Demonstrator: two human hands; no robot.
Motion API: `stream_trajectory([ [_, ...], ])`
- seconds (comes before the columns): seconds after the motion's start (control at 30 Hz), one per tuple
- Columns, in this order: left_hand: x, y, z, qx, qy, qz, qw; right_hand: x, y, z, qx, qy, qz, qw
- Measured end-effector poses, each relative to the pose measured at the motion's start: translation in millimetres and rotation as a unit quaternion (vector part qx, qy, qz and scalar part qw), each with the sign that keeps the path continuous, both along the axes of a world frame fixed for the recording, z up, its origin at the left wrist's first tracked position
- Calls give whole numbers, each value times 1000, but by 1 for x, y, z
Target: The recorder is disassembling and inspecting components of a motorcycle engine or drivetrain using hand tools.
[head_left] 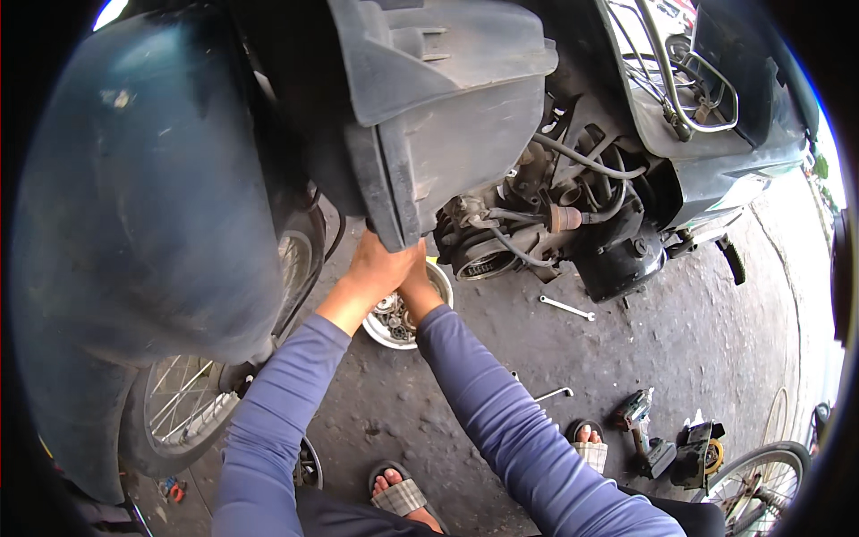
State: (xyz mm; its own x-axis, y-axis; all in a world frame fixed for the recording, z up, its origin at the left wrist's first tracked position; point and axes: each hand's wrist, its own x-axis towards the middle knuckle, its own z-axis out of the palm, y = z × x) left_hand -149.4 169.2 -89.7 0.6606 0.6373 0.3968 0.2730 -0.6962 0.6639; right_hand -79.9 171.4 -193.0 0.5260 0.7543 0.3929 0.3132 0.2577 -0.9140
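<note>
On the far left, a scuffed, dark blue-grey curved plastic panel (161,197) bulges over a black-tyred spoked wheel (183,398). Beside it the left arm (291,394), sleeved in blue-violet cloth, slants up and inward, its left hand (380,264) pressed close to the right hand (415,282) under the bottom corner of a big, dull-grey moulded plastic box (456,152). The fingers are hidden, so I can't tell whether they pinch anything. The box sits above the hands, just left of a grimy metal engine (479,240); it looks stiff and hollow, probably light for its bulk, slippery if oily, its thin edges liable to crack. The lower seam and projecting flange seem the surest holds. Rightmost, the right arm (492,407) reaches up and leftward, nearly straight.
</note>
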Motion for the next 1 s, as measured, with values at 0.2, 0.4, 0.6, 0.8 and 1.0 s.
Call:
stream_trajectory([
  [0.2,-5,13,-24,156,60,12,986,-15,-29,2,23,103,-56,993],
  [0.4,1,27,-18,42,53,-40,997,-32,-156,90,-217,189,-13,958],
  [0.6,-1,-9,29,-502,-73,-27,861,-39,-179,145,-136,376,143,905],
  [0.8,-20,-34,36,-190,9,-119,975,-47,-122,22,-42,-22,-48,998],
  [1.0,-19,-24,32,166,75,-106,978,-11,-29,-3,48,142,13,989],
])
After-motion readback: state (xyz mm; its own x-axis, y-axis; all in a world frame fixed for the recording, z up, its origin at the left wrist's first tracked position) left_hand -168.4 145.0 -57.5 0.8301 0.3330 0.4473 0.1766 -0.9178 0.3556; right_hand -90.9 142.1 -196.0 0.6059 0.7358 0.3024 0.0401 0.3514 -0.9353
